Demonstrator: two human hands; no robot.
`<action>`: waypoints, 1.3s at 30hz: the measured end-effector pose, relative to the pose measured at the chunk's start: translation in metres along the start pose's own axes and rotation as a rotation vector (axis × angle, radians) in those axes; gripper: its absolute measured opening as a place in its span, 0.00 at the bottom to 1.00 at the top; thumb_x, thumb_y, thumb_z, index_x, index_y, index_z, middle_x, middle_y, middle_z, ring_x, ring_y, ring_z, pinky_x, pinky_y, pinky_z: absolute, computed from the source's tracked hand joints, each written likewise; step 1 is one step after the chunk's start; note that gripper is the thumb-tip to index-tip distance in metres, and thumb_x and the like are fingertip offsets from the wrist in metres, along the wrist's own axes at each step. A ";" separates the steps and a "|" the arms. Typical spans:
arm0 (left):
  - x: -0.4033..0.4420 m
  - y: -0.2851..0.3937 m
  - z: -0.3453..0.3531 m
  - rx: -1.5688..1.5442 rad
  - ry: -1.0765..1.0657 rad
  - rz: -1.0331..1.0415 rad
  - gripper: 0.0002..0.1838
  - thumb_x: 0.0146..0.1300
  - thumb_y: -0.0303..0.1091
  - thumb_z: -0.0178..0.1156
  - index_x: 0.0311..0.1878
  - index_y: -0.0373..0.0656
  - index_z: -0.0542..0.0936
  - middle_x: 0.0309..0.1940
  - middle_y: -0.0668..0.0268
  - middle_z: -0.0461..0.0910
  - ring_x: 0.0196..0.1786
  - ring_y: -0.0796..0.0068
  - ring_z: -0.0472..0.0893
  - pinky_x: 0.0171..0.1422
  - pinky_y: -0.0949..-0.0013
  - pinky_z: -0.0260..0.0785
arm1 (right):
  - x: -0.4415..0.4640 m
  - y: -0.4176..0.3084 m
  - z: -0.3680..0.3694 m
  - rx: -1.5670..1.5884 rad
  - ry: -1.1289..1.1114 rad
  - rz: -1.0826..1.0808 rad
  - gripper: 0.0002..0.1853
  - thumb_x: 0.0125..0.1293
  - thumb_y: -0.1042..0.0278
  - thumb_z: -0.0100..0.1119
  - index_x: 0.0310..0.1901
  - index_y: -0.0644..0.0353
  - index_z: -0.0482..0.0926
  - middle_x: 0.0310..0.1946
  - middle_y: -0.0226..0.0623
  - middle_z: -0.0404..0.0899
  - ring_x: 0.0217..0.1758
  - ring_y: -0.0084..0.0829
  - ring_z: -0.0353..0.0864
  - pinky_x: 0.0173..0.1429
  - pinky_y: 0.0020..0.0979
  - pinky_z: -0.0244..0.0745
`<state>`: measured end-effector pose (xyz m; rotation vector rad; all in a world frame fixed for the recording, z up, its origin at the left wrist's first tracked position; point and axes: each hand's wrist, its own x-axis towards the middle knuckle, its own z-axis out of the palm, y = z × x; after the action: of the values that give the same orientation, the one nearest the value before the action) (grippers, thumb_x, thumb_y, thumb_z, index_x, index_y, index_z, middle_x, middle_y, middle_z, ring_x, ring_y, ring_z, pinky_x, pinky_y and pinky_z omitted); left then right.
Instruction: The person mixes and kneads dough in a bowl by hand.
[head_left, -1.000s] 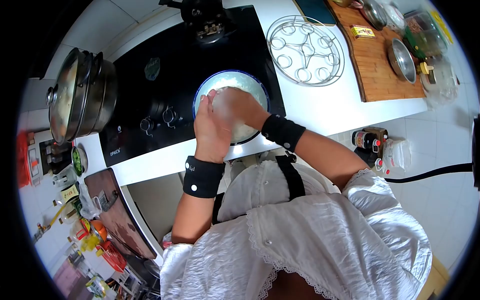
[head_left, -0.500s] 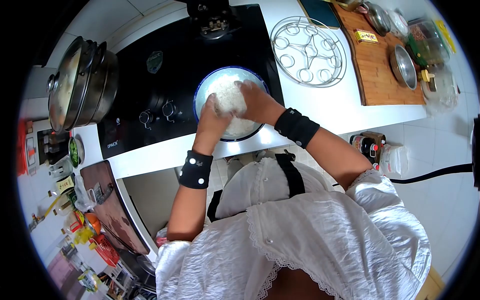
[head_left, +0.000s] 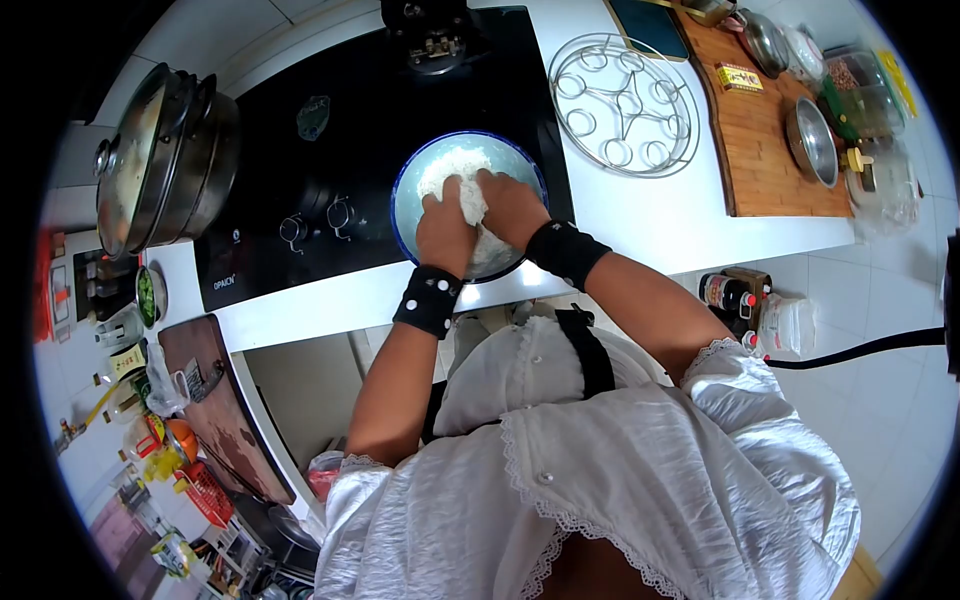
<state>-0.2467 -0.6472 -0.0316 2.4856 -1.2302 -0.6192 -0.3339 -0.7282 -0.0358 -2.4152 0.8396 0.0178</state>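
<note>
A pale bowl with a blue rim (head_left: 515, 163) rests at the front right of the black cooktop. Inside it lies a white, lumpy dough-like mass (head_left: 456, 166), crumbly at the edges; I cannot tell exactly what it is. My left hand (head_left: 446, 232) reaches into the bowl with its fingers curled on the near left of the mass. From the right, my right hand (head_left: 512, 208) also has its fingers bent into it, close to the left fingertips. A piece of the white dough shows between the two hands. Both fingertips are partly hidden. Each wrist wears a black band.
Stacked steamer pots (head_left: 165, 165) stand left of the cooktop (head_left: 300, 180). Right of the bowl lies a round wire rack (head_left: 627, 105), then a wooden board (head_left: 750, 150) with a metal bowl (head_left: 811, 142) and a small yellow box (head_left: 739, 78). A dark board (head_left: 225, 400) sits at lower left.
Both hands have drawn closer together and pushed fingers into the white mass, which was more spread out between them before. The left forearm has shifted right; the right wrist has moved slightly left.
</note>
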 end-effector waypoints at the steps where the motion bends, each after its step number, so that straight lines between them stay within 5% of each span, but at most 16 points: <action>1: 0.003 -0.006 0.000 -0.082 0.007 0.010 0.34 0.45 0.28 0.62 0.58 0.46 0.61 0.41 0.49 0.73 0.43 0.53 0.76 0.45 0.62 0.69 | 0.000 0.000 -0.001 0.072 -0.004 0.040 0.30 0.47 0.74 0.56 0.55 0.67 0.60 0.40 0.54 0.72 0.43 0.48 0.74 0.47 0.37 0.71; 6: 0.001 -0.010 -0.008 -0.615 0.008 -0.077 0.28 0.49 0.23 0.56 0.56 0.40 0.63 0.41 0.57 0.76 0.44 0.67 0.76 0.49 0.71 0.67 | -0.006 -0.003 -0.018 0.416 0.014 0.159 0.31 0.50 0.74 0.54 0.57 0.71 0.58 0.51 0.58 0.67 0.54 0.49 0.68 0.57 0.33 0.64; 9: -0.006 -0.003 -0.020 -1.011 -0.056 -0.162 0.29 0.48 0.22 0.56 0.56 0.38 0.62 0.44 0.59 0.73 0.46 0.68 0.74 0.50 0.71 0.67 | -0.010 -0.004 -0.022 0.655 0.028 0.172 0.32 0.51 0.73 0.53 0.58 0.71 0.56 0.55 0.54 0.64 0.58 0.42 0.65 0.61 0.29 0.58; 12: -0.013 0.013 -0.031 -0.813 0.037 -0.065 0.30 0.47 0.20 0.56 0.57 0.38 0.60 0.47 0.60 0.69 0.49 0.69 0.72 0.51 0.71 0.67 | -0.016 -0.015 -0.034 0.792 -0.022 0.210 0.32 0.52 0.73 0.52 0.60 0.70 0.56 0.57 0.47 0.62 0.59 0.33 0.62 0.62 0.26 0.55; 18: -0.014 0.011 -0.036 -0.941 0.009 -0.070 0.30 0.45 0.24 0.60 0.54 0.38 0.63 0.45 0.56 0.70 0.48 0.66 0.72 0.54 0.69 0.64 | -0.019 -0.012 -0.053 1.111 -0.192 0.141 0.26 0.54 0.74 0.49 0.57 0.64 0.62 0.54 0.42 0.65 0.57 0.29 0.64 0.60 0.25 0.57; 21: -0.016 0.014 -0.052 -0.961 -0.244 -0.155 0.26 0.51 0.26 0.57 0.55 0.40 0.63 0.42 0.62 0.71 0.45 0.76 0.71 0.48 0.77 0.64 | -0.012 -0.001 -0.039 0.931 -0.086 0.156 0.23 0.55 0.75 0.47 0.56 0.64 0.64 0.53 0.41 0.66 0.56 0.29 0.64 0.59 0.24 0.57; 24: -0.009 0.000 -0.042 -0.905 -0.141 -0.161 0.24 0.55 0.31 0.54 0.56 0.41 0.63 0.41 0.63 0.72 0.42 0.77 0.71 0.46 0.77 0.63 | -0.005 0.005 -0.024 0.730 0.212 0.118 0.23 0.56 0.71 0.50 0.55 0.67 0.64 0.50 0.49 0.69 0.55 0.42 0.68 0.60 0.29 0.59; 28: -0.001 0.008 -0.050 -1.043 -0.064 -0.440 0.26 0.59 0.40 0.48 0.60 0.41 0.60 0.48 0.62 0.70 0.48 0.74 0.69 0.53 0.69 0.61 | 0.006 -0.004 -0.022 1.025 0.071 0.335 0.24 0.61 0.64 0.44 0.57 0.67 0.61 0.55 0.51 0.64 0.59 0.41 0.64 0.62 0.29 0.55; 30: 0.008 0.000 -0.040 -1.130 -0.105 -0.460 0.26 0.60 0.41 0.47 0.60 0.41 0.60 0.50 0.62 0.69 0.52 0.72 0.68 0.56 0.68 0.59 | 0.004 -0.012 -0.032 1.159 -0.021 0.443 0.25 0.63 0.60 0.41 0.58 0.67 0.59 0.57 0.52 0.62 0.61 0.41 0.61 0.63 0.29 0.54; 33: 0.017 -0.006 -0.024 -1.248 -0.165 -0.462 0.26 0.62 0.43 0.46 0.61 0.41 0.59 0.53 0.61 0.67 0.56 0.69 0.66 0.59 0.67 0.57 | 0.015 0.002 -0.013 1.205 -0.082 0.408 0.26 0.63 0.48 0.38 0.57 0.58 0.63 0.52 0.38 0.67 0.55 0.29 0.66 0.56 0.30 0.61; 36: 0.024 -0.008 -0.021 -1.311 -0.233 -0.427 0.27 0.63 0.44 0.45 0.61 0.39 0.58 0.55 0.59 0.65 0.57 0.68 0.65 0.61 0.70 0.55 | 0.020 0.001 -0.013 1.423 -0.185 0.568 0.25 0.63 0.47 0.38 0.55 0.56 0.65 0.51 0.36 0.68 0.54 0.29 0.66 0.55 0.31 0.61; 39: 0.020 0.003 -0.029 -1.397 -0.256 -0.417 0.26 0.64 0.45 0.44 0.61 0.39 0.59 0.55 0.60 0.65 0.57 0.70 0.65 0.61 0.71 0.55 | 0.015 -0.004 -0.021 1.507 -0.190 0.493 0.30 0.63 0.46 0.36 0.56 0.65 0.63 0.53 0.45 0.66 0.56 0.33 0.64 0.60 0.28 0.55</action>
<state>-0.2233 -0.6628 -0.0105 1.4079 -0.0753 -1.3159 -0.3232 -0.7458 -0.0193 -0.7748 0.8452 -0.1415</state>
